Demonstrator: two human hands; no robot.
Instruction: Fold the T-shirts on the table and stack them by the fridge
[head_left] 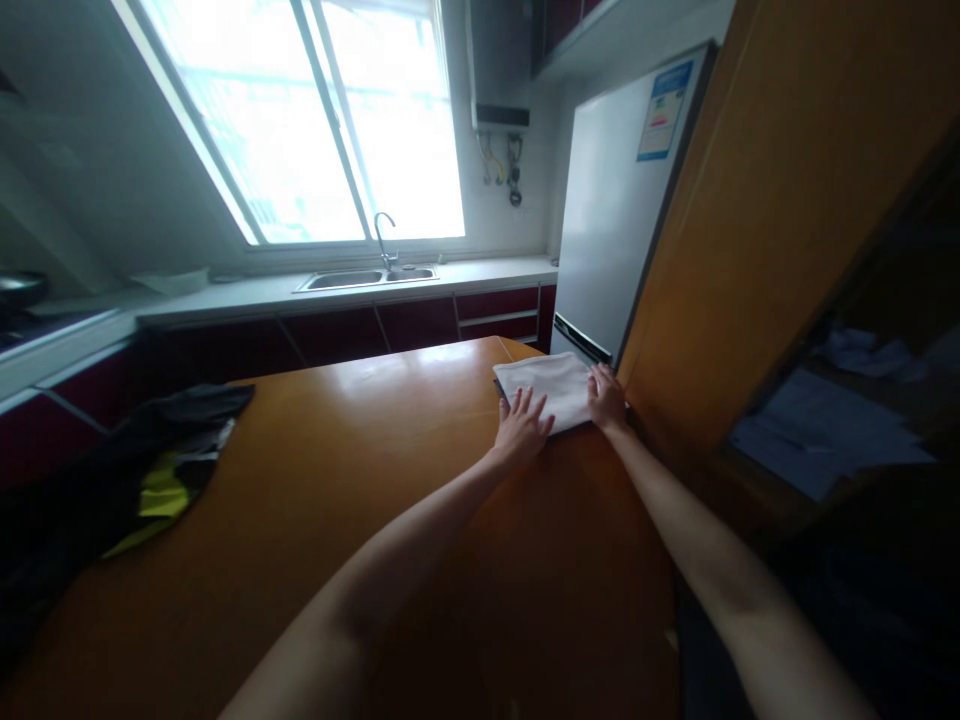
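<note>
A folded white cloth (559, 385) lies at the far right end of the wooden table (360, 450), on top of something dark whose edge shows beneath it. My left hand (523, 425) rests on the cloth's near left corner, fingers spread. At the cloth's right edge is my right hand (606, 397), its fingers lying over the fabric and fairly close together. Neither hand lifts the cloth, and the right thumb is hard to make out.
Dark clothing with a yellow patch (163, 487) hangs over the table's left edge. Beyond stand a counter with a sink (352, 281) and faucet (384, 240). A refrigerator (622, 200) and a wooden cabinet (739, 220) border the right side. Papers (817, 430) lie on a shelf.
</note>
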